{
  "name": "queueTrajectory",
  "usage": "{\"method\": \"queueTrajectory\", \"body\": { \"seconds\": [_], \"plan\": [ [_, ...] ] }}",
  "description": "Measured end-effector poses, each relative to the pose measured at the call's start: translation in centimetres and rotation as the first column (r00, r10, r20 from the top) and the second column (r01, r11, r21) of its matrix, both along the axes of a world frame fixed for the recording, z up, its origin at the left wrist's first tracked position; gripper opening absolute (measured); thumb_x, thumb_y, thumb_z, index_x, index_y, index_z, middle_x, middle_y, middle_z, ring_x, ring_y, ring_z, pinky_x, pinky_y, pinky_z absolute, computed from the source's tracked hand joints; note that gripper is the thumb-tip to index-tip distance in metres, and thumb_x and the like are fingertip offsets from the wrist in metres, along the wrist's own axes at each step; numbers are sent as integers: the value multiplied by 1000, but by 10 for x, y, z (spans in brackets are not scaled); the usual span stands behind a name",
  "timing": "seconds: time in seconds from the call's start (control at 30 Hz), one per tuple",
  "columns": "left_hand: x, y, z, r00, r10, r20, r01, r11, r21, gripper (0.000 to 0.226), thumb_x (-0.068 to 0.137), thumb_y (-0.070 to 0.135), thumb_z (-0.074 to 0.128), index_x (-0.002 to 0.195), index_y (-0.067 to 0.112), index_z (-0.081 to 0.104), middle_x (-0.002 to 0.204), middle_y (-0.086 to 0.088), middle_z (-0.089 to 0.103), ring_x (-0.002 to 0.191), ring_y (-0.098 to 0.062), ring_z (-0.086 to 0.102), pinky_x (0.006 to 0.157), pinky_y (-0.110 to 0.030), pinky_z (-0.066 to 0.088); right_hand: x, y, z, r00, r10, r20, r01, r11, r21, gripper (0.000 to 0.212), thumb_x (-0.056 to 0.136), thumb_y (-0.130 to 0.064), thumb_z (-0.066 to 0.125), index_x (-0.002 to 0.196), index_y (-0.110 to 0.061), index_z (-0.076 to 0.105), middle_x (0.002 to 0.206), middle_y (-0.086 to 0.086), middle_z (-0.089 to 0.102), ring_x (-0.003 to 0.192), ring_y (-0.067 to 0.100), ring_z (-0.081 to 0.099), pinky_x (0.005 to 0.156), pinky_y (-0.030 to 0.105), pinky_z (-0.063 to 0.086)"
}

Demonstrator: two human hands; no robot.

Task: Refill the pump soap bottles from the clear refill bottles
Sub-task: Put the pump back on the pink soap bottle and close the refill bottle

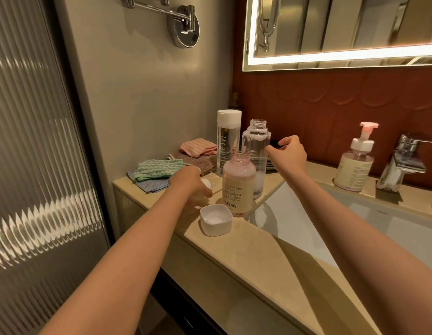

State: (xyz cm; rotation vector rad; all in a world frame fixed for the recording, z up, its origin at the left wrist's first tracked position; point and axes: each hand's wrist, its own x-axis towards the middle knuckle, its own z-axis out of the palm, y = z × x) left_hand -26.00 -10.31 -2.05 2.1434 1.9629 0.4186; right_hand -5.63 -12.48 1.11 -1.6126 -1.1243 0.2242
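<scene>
A pump soap bottle (pixel 239 187) with pinkish liquid stands open-necked on the counter, its pump off. Behind it stands an uncapped clear refill bottle (pixel 256 151), with foam near its shoulder. A second clear refill bottle (pixel 228 141) with a white cap is to its left. A white square cap (pixel 216 220) lies upside down in front. My left hand (pixel 188 183) rests on the counter left of the soap bottle, closed around a white rounded piece (pixel 206 184) that looks like the pump head. My right hand (pixel 288 151) hovers just right of the uncapped bottle, fingers apart, holding nothing.
Another soap bottle (pixel 355 165) with its pump on stands by the chrome tap (pixel 403 160) at the right. The white sink basin (pixel 307 213) lies below my right forearm. Folded cloths (pixel 159 170) sit at the counter's back left. The counter edge (pixel 234 257) runs diagonally.
</scene>
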Motion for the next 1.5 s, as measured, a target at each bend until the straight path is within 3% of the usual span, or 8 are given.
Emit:
{"method": "queueTrajectory", "body": {
  "seconds": [0.13, 0.27, 0.5, 0.7, 0.93, 1.1, 1.33, 1.5],
  "plan": [
    [-14, -3, 20, 999, 31, 18, -33, 996, 80, 49, 67, 25, 80, 109, 9, 61, 108, -11, 63, 94, -28, 62, 74, -40, 57, -13, -20, -3, 980, 192, 52, -191, 981, -17, 23, 81, -19, 65, 98, -12, 50, 102, 6, 58, 87, 16, 52, 75, 29, 45],
    [-28, -7, 29, 994, 59, 89, -77, 973, 220, 53, 72, 18, 77, 120, 13, 55, 121, -13, 58, 109, -34, 54, 81, -39, 47, -32, -31, -13, 938, 344, 44, -338, 936, -100, 64, 72, -35, 77, 121, -10, 45, 116, 4, 52, 102, 17, 51, 79, 27, 43],
    [-42, -23, 47, 980, -6, 201, -114, 806, 581, 40, 82, 5, 62, 121, 15, 53, 120, -10, 60, 109, -33, 51, 92, -36, 38, -49, -29, -30, 975, 210, 71, -191, 959, -211, 109, 53, -54, 83, 137, -5, 32, 137, 12, 41, 122, 27, 45, 94, 41, 47],
    [-45, -29, 65, 998, -66, -7, 49, 665, 745, 47, 84, -9, 48, 126, 12, 49, 130, -5, 53, 122, -22, 47, 115, -34, 4, -53, -27, -36, 973, 162, 167, -95, 932, -351, 108, 43, -78, 70, 127, -12, 51, 132, 11, 47, 120, 28, 46, 89, 41, 48],
    [-35, -30, 77, 963, -147, -226, 268, 588, 763, 53, 78, -20, 47, 125, 4, 53, 127, -12, 56, 114, -30, 55, 116, -37, 2, -50, -30, -37, 974, 195, 116, -153, 942, -299, 96, 47, -67, 77, 120, -12, 52, 121, 8, 59, 109, 26, 56, 84, 44, 53],
    [-15, -25, 89, 805, -195, -560, 586, 406, 701, 44, 58, -25, 65, 94, -1, 66, 89, -18, 69, 73, -31, 69, 102, -55, 31, -48, -31, -37, 972, 211, 99, -177, 944, -278, 85, 58, -56, 80, 123, -11, 49, 124, 7, 58, 112, 25, 55, 86, 41, 51],
    [31, -30, 89, 463, -16, -886, 839, 331, 432, 40, 45, 16, 86, 80, 27, 70, 71, 11, 67, 74, -14, 63, 76, -26, 51, -46, -30, -36, 964, 253, 76, -221, 930, -292, 73, 66, -46, 79, 122, -12, 48, 119, 6, 59, 110, 26, 55, 81, 37, 47],
    [44, -27, 74, 445, -76, -892, 853, 340, 396, 53, 51, 13, 84, 100, 25, 70, 96, 5, 71, 94, -21, 64, 81, -30, 50, -46, -28, -36, 962, 268, 52, -238, 918, -318, 75, 69, -45, 77, 128, -14, 44, 124, 7, 57, 114, 27, 53, 84, 39, 47]
  ]
}}
